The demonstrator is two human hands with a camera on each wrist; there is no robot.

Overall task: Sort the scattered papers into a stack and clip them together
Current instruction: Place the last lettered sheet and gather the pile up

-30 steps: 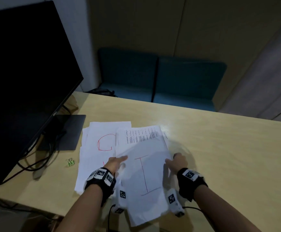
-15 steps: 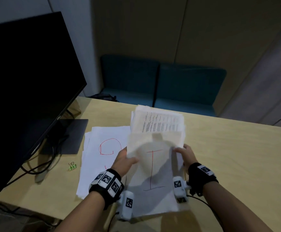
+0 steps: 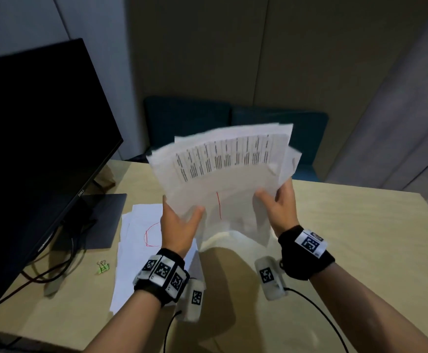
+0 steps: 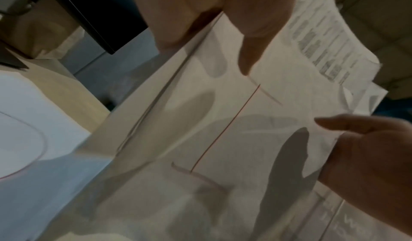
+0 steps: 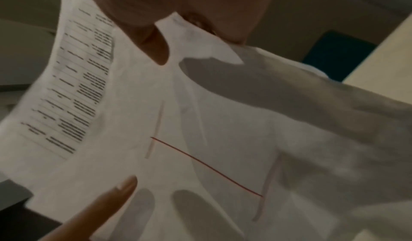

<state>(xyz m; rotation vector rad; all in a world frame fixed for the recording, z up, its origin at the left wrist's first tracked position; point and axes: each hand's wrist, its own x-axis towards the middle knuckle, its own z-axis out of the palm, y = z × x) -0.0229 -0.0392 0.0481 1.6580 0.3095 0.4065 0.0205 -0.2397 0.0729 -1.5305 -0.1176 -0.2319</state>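
moved: bundle of papers (image 3: 223, 174) now lifted well clear of the desk (image 3: 348, 238) and tilted toward the camera; 1 s ago it lay flat on the desk under both hands.
left hand (image 3: 179, 225): grips the bundle's left edge, thumb on the front sheet, fingers behind; their shadows show through the paper in the left wrist view.
right hand (image 3: 281, 207): grips the bundle's right edge the same way, thumb in front, fingers behind.
bundle: several sheets, unevenly fanned at the top; front sheet carries a red line (image 3: 218, 205); a printed table page (image 3: 223, 159) sticks out above it.
remaining sheets (image 3: 136, 240): flat on the desk, left of the bundle, top one has a red curve, partly hidden by the left hand.
binder clip (image 3: 103, 266): green, on the desk, left of the remaining sheets, apart from them.
monitor (image 3: 29, 154): dark screen, left of the remaining sheets, its base (image 3: 98, 220) just beside them.
cables (image 3: 47, 273): below the monitor, beside the clip.
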